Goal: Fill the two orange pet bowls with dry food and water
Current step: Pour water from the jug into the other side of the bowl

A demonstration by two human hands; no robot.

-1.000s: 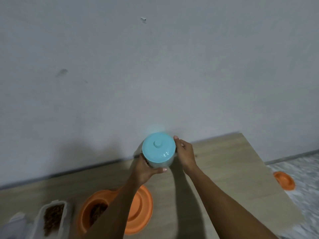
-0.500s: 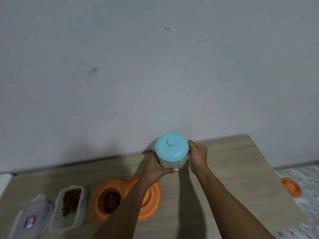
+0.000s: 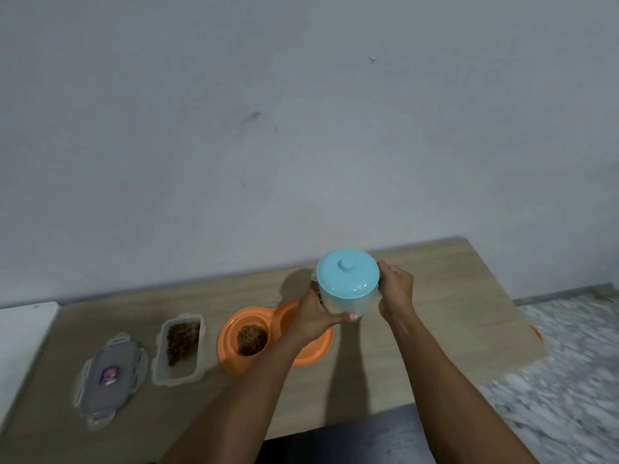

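Note:
A clear jug with a light blue lid (image 3: 348,279) is held above the wooden table (image 3: 435,316). My left hand (image 3: 315,316) grips its left side and my right hand (image 3: 395,293) grips its right side. Below and left of the jug lies an orange double pet bowl (image 3: 231,343). Its left cup holds brown dry food (image 3: 252,339). Its right cup is mostly hidden behind my left hand and forearm.
An open clear food box (image 3: 179,349) with brown kibble stands left of the bowl, and its clip lid (image 3: 109,376) lies further left. A white surface (image 3: 23,336) borders the table's left end. Marbled floor (image 3: 569,380) lies to the right. A grey wall rises behind.
The view has swung left, bringing the food box and its lid fully into sight. Both hands stay on the jug, which keeps its place above the bowl's right side.

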